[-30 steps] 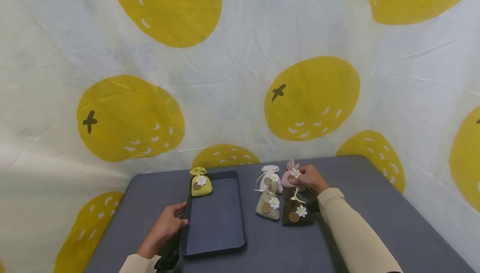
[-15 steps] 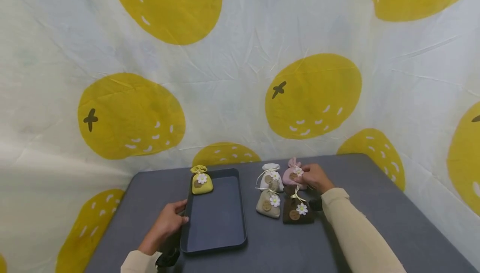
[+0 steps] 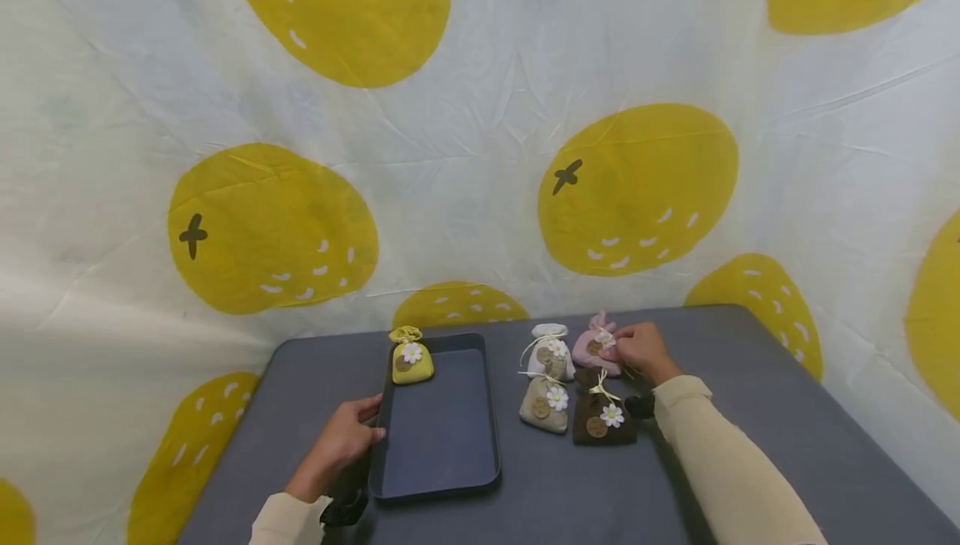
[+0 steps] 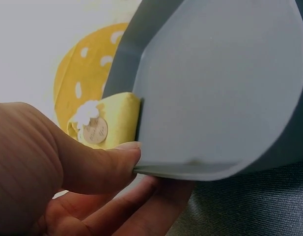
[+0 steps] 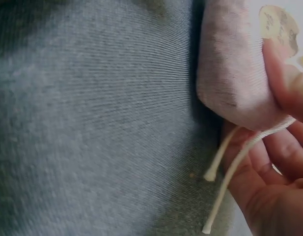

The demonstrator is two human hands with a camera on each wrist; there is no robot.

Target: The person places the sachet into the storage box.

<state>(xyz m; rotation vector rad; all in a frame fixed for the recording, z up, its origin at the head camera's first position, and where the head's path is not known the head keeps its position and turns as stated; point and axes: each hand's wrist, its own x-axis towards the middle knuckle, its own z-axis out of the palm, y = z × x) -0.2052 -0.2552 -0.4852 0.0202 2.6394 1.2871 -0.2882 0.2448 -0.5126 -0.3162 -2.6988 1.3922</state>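
Observation:
My left hand (image 3: 347,437) grips the left edge of a dark grey tray (image 3: 442,453), thumb over the rim and fingers underneath in the left wrist view. Inside the tray's far left corner leans a yellow drawstring pouch (image 3: 412,367) with a white flower and round tag. On the right, my right hand (image 3: 641,351) pinches a pink drawstring pouch (image 3: 589,357) by its side. Its pale cord ends (image 5: 230,172) hang by the fingers in the right wrist view. Close by lie a white pouch (image 3: 542,353), a beige pouch (image 3: 542,405) and a dark brown pouch (image 3: 600,420).
The grey table (image 3: 517,478) runs back to a white curtain (image 3: 465,220) printed with big yellow fruit. Bare tabletop separates the tray from the group of pouches. The brown pouch lies just in front of the pink one, near my right wrist.
The pink pouch has shifted slightly to the right with my right hand on it. My left hand keeps its hold on the tray. The head view has moved a little.

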